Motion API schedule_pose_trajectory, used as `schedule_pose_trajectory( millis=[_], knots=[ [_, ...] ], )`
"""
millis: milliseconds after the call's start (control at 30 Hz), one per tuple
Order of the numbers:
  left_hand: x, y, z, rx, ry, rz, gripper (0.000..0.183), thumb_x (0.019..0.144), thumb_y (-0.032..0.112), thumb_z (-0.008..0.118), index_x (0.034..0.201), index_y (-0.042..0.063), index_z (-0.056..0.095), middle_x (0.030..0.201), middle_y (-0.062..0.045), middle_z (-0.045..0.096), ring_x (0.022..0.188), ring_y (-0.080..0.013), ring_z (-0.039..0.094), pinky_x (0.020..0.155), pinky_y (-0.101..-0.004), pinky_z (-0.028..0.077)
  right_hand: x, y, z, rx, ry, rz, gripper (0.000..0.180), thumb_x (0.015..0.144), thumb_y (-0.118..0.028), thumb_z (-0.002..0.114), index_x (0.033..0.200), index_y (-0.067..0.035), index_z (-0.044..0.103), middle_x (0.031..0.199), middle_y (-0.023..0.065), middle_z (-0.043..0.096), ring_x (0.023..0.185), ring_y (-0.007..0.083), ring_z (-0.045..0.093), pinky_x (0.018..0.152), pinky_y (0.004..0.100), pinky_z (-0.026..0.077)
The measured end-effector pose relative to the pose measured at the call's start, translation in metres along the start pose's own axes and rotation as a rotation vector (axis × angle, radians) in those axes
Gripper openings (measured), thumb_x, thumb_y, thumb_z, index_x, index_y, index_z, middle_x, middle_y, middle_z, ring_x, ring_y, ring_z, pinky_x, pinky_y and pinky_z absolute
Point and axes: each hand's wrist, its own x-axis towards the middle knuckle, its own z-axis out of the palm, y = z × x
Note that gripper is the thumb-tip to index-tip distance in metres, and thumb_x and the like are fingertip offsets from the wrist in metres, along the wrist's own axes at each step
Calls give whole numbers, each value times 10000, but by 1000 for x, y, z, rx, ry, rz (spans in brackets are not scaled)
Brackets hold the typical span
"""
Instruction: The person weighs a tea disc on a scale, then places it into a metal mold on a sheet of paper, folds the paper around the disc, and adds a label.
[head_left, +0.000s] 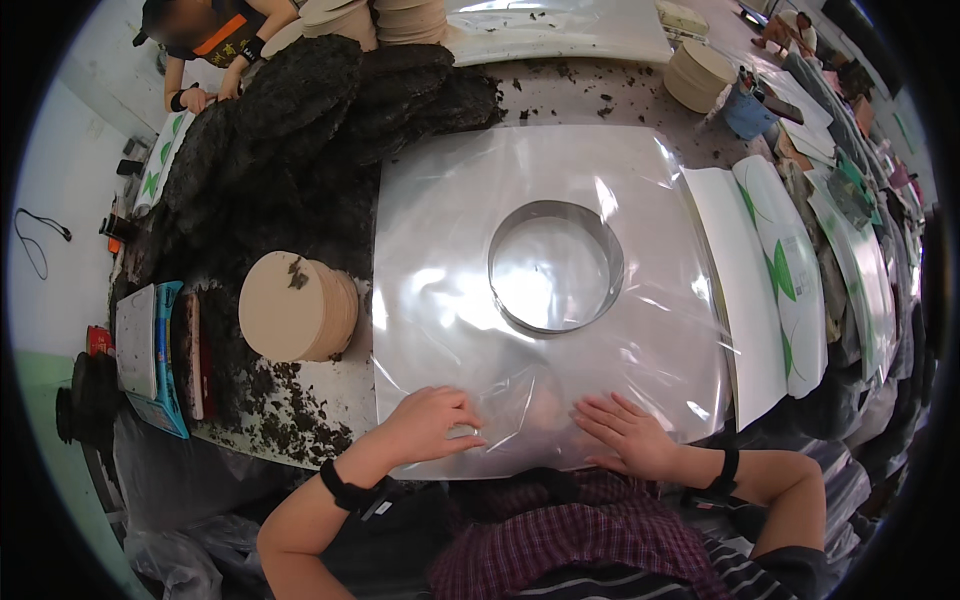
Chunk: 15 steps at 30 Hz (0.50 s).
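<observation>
A stack of clear plastic sheets (442, 195) lies before me, with a round metal ring (616, 281) standing on it. Near the front left of the sheets is my left hand (431, 424), thumb and fingers apart around a raised fold of the film; whether it pinches the film I cannot tell. My right hand (626, 439) rests palm down with spread fingers on the front right of the sheets. Left of the sheets stands a stack of round tan paper discs (277, 307), a dark flake on its top. Dark, thin, rough round cakes (300, 90) are heaped behind it.
A blue scale (169, 360) stands at the left edge. Printed white bags (780, 277) lie at the right. Farther back are a blue cup of tools (750, 112) and more disc stacks (697, 75). Another person's hands (206, 97) are at the upper left. Dark crumbs litter the table.
</observation>
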Motion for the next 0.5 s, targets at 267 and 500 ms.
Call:
schedule_pose_trajectory(
  millis=[267,500],
  knots=[
    [-53,-52,-77,486,977,-561,550,916,201,658,1422,50,503,1422,-178,521,1320,-375,475,1090,-492,367,257,105,-141,11,531,39,457,892,-143,624,1333,-61,541,1386,157,542,1338,340,462,1089,433,401],
    [-61,-14,-111,356,1197,-444,353,944,-14,503,1272,7,631,1299,-186,626,1199,-387,591,1020,-456,460,450,190,-121,-421,657,-49,482,858,-61,544,1339,-61,557,1410,107,550,1345,242,475,1173,412,318]
  ],
)
